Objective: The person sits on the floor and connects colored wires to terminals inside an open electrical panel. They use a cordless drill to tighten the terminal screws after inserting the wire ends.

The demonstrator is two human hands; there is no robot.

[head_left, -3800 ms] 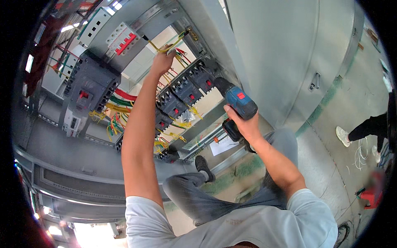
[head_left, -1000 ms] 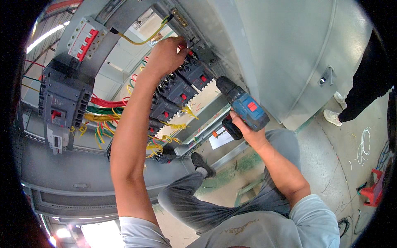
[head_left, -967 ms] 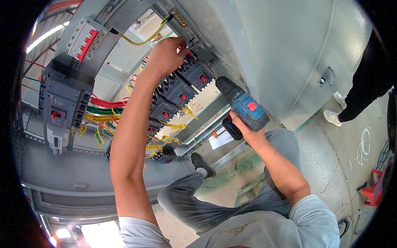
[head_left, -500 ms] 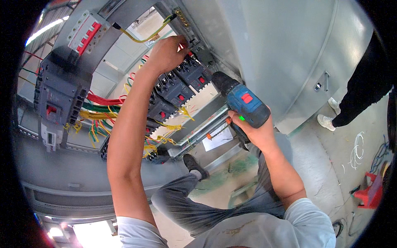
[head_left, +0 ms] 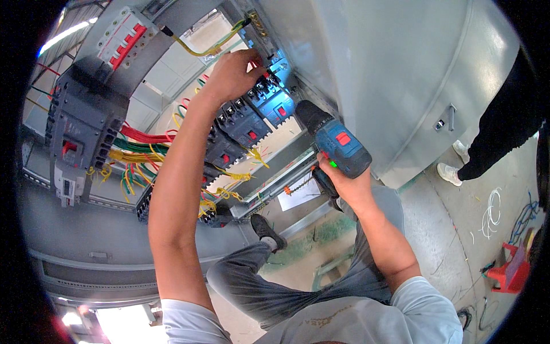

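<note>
My left hand (head_left: 234, 75) reaches across to the uppermost dark moulded-case circuit breaker (head_left: 274, 106) in the row. Its fingers are pinched around what looks like the end of a red wire (head_left: 264, 74) at the terminals; the fingertips partly hide it. In my right hand (head_left: 350, 186) is a blue and black cordless drill (head_left: 342, 146), its chuck tilted up toward that breaker. No bit can be made out at the chuck. Bluish light falls on the breaker and its terminals. Further breakers (head_left: 240, 127) continue down the row behind my left forearm.
A larger breaker (head_left: 80, 123) and a red-switched breaker (head_left: 125, 43) sit at left, near bundled red, green and yellow wires (head_left: 140, 146). A yellow-green wire (head_left: 209, 51) arches above. At right are a grey cabinet panel (head_left: 412, 74), another person's legs (head_left: 501, 126) and a red object (head_left: 510, 269).
Bluish light now shines on the top breaker, which was dark before. The drill has shifted slightly, its chuck still near that breaker. My left hand stays at the terminals.
</note>
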